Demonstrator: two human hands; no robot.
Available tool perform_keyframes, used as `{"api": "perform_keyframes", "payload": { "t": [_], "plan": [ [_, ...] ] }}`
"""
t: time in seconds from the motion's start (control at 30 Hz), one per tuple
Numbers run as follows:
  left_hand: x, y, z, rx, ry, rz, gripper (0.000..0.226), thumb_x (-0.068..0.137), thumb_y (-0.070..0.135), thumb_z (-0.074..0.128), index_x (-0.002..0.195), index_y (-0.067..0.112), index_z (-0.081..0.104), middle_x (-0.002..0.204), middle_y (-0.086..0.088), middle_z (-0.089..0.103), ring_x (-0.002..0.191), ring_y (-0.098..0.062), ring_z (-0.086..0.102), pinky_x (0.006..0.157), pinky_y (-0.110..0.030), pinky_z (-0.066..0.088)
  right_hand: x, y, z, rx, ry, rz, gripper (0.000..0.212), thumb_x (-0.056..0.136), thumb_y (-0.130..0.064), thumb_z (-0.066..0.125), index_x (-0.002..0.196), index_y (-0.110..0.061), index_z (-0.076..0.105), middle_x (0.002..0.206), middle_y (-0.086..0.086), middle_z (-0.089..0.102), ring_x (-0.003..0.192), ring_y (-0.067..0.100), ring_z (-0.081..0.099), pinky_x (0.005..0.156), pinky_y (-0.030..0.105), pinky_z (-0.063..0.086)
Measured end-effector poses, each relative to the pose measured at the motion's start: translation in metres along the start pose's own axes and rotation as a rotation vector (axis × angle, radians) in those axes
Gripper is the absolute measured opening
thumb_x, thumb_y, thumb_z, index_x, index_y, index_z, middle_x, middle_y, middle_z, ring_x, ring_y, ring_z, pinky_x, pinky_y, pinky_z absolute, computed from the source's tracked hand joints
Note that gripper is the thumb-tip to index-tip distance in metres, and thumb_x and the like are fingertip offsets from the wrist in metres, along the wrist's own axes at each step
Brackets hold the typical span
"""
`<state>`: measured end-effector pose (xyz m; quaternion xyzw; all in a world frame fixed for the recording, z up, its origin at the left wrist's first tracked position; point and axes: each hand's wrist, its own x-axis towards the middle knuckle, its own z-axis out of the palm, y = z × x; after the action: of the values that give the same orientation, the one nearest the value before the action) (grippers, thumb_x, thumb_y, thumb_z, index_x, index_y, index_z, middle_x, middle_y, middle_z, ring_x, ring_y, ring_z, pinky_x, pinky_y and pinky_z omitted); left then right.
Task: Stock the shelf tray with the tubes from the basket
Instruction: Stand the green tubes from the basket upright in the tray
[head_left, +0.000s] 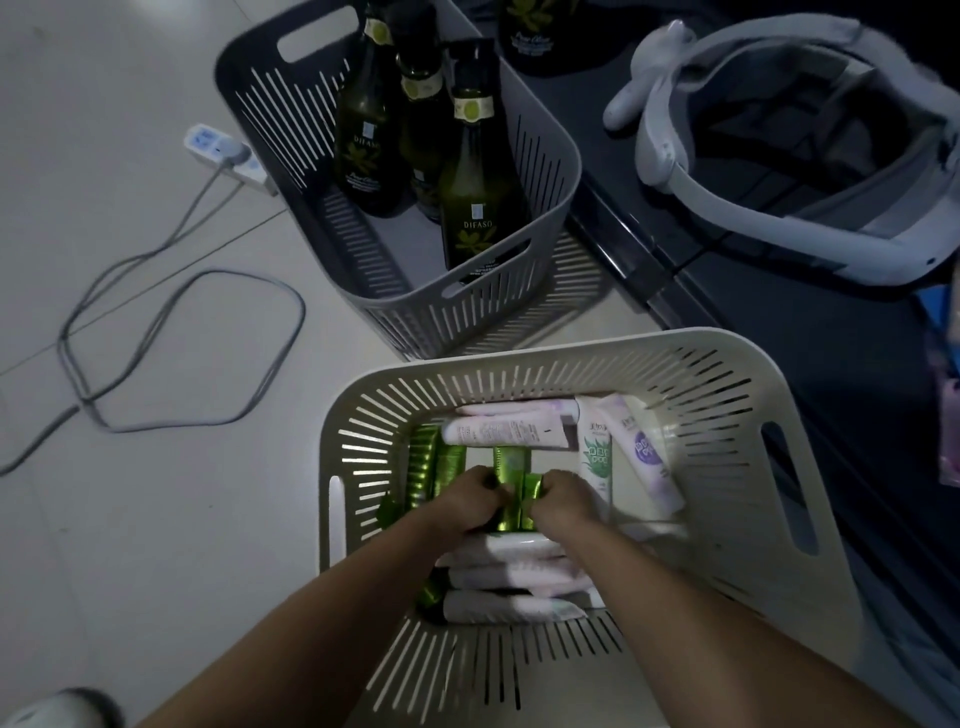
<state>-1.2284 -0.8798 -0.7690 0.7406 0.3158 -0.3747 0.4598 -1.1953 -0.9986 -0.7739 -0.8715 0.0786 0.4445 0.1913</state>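
Lower centre: left hand, right hand, fingers pinching green tubes in basket; basket mostly full, shelf tray unseen.

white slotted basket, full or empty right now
Partly full: the white slotted plastic basket holds shiny green tubes and white tubes lying in it, and the left hand and right hand hold green ones.

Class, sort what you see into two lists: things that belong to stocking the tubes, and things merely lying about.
Belongs to the job: white basket; green tubes; white tubes; left hand and right hand, both gripping green tubes.

Lying about: grey basket; dark bottles in it; power strip; cable; white headset.
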Motion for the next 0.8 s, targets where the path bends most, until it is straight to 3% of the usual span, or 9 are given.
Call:
{"api": "perform_keyframes", "payload": {
  "t": [0.03, 0.1, 0.2, 0.27, 0.33, 0.43, 0.53, 0.63, 0.8],
  "plan": [
    [0.000, 0.001, 0.000, -0.008, 0.005, 0.005, 0.028, 0.094, 0.027, 0.056, 0.112, 0.006, 0.056, 0.102, -0.012, 0.061, 0.090, -0.023, 0.057, 0.077, -0.027, 0.044, 0.000, 0.000, -0.001, 0.060, 0.008, -0.002, 0.008, 0.087, -0.015, 0.058, 0.087, -0.008, 0.062, 0.096, 0.010, 0.062, 0.092, 0.025, 0.060, 0.068, 0.025, 0.040],
    [-0.004, 0.005, -0.001, -0.025, 0.005, 0.059, 0.015, 0.091, 0.024, 0.061, 0.089, 0.011, 0.055, 0.082, -0.006, 0.056, 0.074, -0.018, 0.053, 0.071, -0.028, 0.042, -0.005, 0.002, -0.003, 0.238, 0.015, 0.000, 0.020, 0.090, -0.013, 0.055, 0.071, -0.013, 0.048, 0.079, 0.007, 0.053, 0.075, 0.021, 0.051, 0.062, 0.026, 0.037],
    [-0.015, 0.013, -0.008, 0.066, -0.023, 0.237, 0.019, 0.084, 0.013, 0.065, 0.099, 0.014, 0.054, 0.088, -0.003, 0.060, 0.081, -0.018, 0.057, 0.072, -0.028, 0.047, -0.017, 0.003, -0.011, 0.449, 0.121, 0.010, 0.008, 0.093, -0.011, 0.045, 0.095, -0.008, 0.052, 0.089, 0.014, 0.056, 0.082, 0.026, 0.055, 0.066, 0.032, 0.042],
    [-0.026, 0.018, -0.013, 0.046, -0.030, 0.356, 0.043, 0.085, 0.005, 0.062, 0.124, 0.017, 0.050, 0.104, -0.003, 0.063, 0.095, -0.018, 0.061, 0.081, -0.025, 0.049, -0.028, -0.001, -0.026, 0.552, 0.203, -0.002, 0.017, 0.096, -0.013, 0.040, 0.109, -0.008, 0.051, 0.100, 0.015, 0.057, 0.091, 0.028, 0.055, 0.073, 0.036, 0.045],
    [-0.039, 0.027, -0.019, -0.038, -0.008, 0.379, 0.043, 0.086, 0.002, 0.059, 0.126, 0.017, 0.053, 0.107, 0.000, 0.062, 0.097, -0.014, 0.059, 0.081, -0.020, 0.048, -0.039, -0.008, -0.047, 0.663, 0.244, 0.012, 0.023, 0.100, -0.015, 0.033, 0.119, -0.010, 0.046, 0.110, 0.015, 0.054, 0.093, 0.025, 0.050, 0.075, 0.032, 0.040],
    [-0.060, 0.047, -0.026, -0.155, -0.038, 0.362, 0.020, 0.092, 0.022, 0.059, 0.111, 0.018, 0.061, 0.104, 0.000, 0.066, 0.097, -0.015, 0.062, 0.088, -0.030, 0.052, -0.054, -0.017, -0.074, 0.871, 0.255, 0.047, 0.037, 0.101, -0.025, 0.031, 0.135, -0.011, 0.036, 0.129, 0.019, 0.048, 0.108, 0.031, 0.050, 0.093, 0.040, 0.044],
    [-0.086, 0.072, -0.035, -0.070, -0.021, 0.373, 0.031, 0.097, 0.040, 0.045, 0.109, 0.015, 0.058, 0.111, -0.009, 0.065, 0.104, -0.024, 0.062, 0.095, -0.042, 0.049, -0.076, -0.020, -0.091, 1.035, 0.183, 0.007, 0.051, 0.094, -0.046, 0.049, 0.131, -0.013, 0.037, 0.126, 0.014, 0.052, 0.112, 0.032, 0.052, 0.097, 0.047, 0.045],
    [-0.111, 0.095, -0.043, -0.038, 0.056, 0.441, 0.029, 0.099, 0.034, 0.044, 0.109, 0.011, 0.058, 0.109, -0.014, 0.064, 0.103, -0.027, 0.061, 0.093, -0.043, 0.049, -0.105, -0.016, -0.104, 0.962, 0.177, -0.121, 0.043, 0.091, -0.038, 0.059, 0.122, -0.015, 0.040, 0.119, 0.009, 0.056, 0.106, 0.026, 0.054, 0.089, 0.038, 0.046],
    [-0.156, 0.133, -0.053, -0.197, 0.081, 0.575, 0.012, 0.095, 0.020, 0.055, 0.107, 0.022, 0.055, 0.102, -0.002, 0.063, 0.096, -0.020, 0.060, 0.075, -0.031, 0.052, -0.157, -0.019, -0.135, 0.825, 0.262, -0.227, 0.029, 0.099, -0.040, 0.036, 0.110, -0.020, 0.053, 0.111, 0.011, 0.062, 0.103, 0.028, 0.058, 0.097, 0.047, 0.046]
  ]
}}
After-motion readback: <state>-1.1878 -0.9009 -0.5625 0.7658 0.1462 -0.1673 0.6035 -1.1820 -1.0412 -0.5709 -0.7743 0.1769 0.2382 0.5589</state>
